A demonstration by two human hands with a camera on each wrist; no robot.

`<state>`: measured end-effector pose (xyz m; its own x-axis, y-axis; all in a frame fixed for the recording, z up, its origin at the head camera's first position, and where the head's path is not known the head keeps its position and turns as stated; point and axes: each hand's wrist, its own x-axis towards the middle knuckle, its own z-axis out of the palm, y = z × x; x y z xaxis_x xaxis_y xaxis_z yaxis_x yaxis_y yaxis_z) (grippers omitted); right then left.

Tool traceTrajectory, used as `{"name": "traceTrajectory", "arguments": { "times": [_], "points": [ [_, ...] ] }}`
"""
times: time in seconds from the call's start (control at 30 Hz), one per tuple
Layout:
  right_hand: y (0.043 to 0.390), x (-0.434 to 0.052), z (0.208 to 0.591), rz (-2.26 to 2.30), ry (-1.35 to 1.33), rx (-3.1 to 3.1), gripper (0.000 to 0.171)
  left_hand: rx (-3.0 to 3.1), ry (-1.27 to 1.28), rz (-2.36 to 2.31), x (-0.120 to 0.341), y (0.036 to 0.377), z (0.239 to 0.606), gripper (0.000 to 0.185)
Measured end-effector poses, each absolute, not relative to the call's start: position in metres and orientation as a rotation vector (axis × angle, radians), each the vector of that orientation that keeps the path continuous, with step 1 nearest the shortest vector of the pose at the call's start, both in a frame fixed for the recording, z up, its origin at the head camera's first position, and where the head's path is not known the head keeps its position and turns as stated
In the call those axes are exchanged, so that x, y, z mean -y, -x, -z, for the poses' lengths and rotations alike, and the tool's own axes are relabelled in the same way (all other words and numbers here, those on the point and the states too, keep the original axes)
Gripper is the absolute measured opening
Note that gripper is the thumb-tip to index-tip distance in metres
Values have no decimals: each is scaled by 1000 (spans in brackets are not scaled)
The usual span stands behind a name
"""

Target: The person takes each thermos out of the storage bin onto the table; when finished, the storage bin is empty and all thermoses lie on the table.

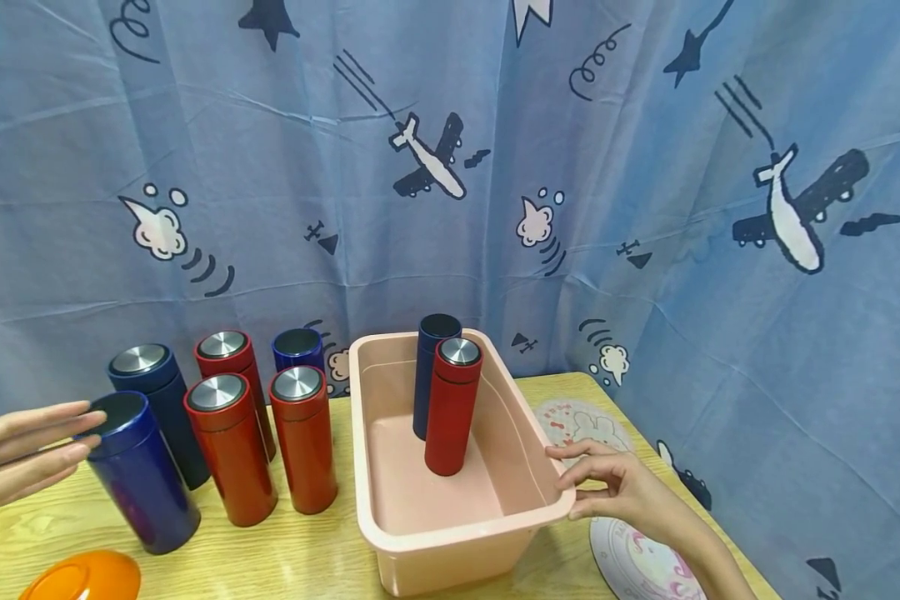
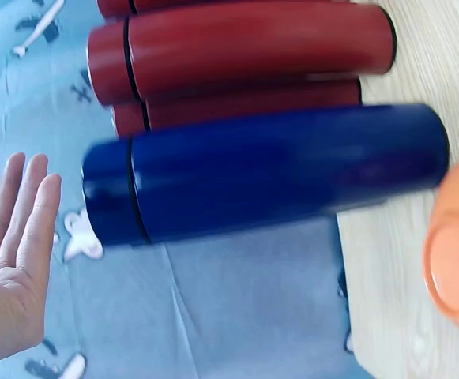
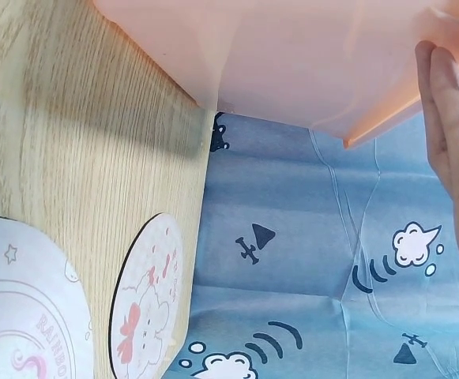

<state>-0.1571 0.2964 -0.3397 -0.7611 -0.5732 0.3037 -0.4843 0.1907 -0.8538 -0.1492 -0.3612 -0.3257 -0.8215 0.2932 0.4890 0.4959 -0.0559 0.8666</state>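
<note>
A pink plastic bin (image 1: pixel 390 533) stands on the wooden table with a red bottle (image 1: pixel 452 408) and a dark blue bottle (image 1: pixel 427 367) upright inside it. My right hand (image 1: pixel 570 482) touches the bin's near right rim with loosely bent fingers (image 3: pixel 450 126) lying against the flange of the bin (image 3: pixel 292 55). Left of the bin stand several red and blue bottles with steel caps. My left hand (image 1: pixel 82 429) is flat with straight fingers, just beside the top of the nearest blue bottle (image 1: pixel 141 475). The left wrist view shows that hand (image 2: pixel 12 237) apart from the blue bottle (image 2: pixel 276 170).
An orange dish (image 1: pixel 82 577) lies at the table's near left edge. Two round printed coasters (image 1: pixel 581 421) (image 1: pixel 641 567) lie right of the bin. A blue curtain (image 1: pixel 450 167) with aeroplane prints hangs close behind the table.
</note>
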Motion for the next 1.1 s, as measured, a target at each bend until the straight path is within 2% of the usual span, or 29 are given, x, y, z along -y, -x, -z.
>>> {"name": "traceTrajectory", "arguments": {
  "times": [0.03, 0.13, 0.43, 0.9, 1.1],
  "points": [
    [157, -296, 340, 1634, 1050, -2369, 23, 2074, 705, 1972, 345, 142, 319, 58],
    [157, -296, 340, 1617, 1057, -2390, 23, 2104, 537, 2003, 320, 133, 311, 54],
    [157, -296, 341, 1617, 1065, -2402, 23, 2397, 384, 1847, 280, 130, 301, 45],
    [157, -296, 340, 1646, 1058, -2359, 24, 2275, 626, 2073, 186, 148, 289, 38],
    [157, -297, 340, 1619, 1055, -2399, 24, 2262, 665, 2084, 149, 160, 290, 43]
  ]
}}
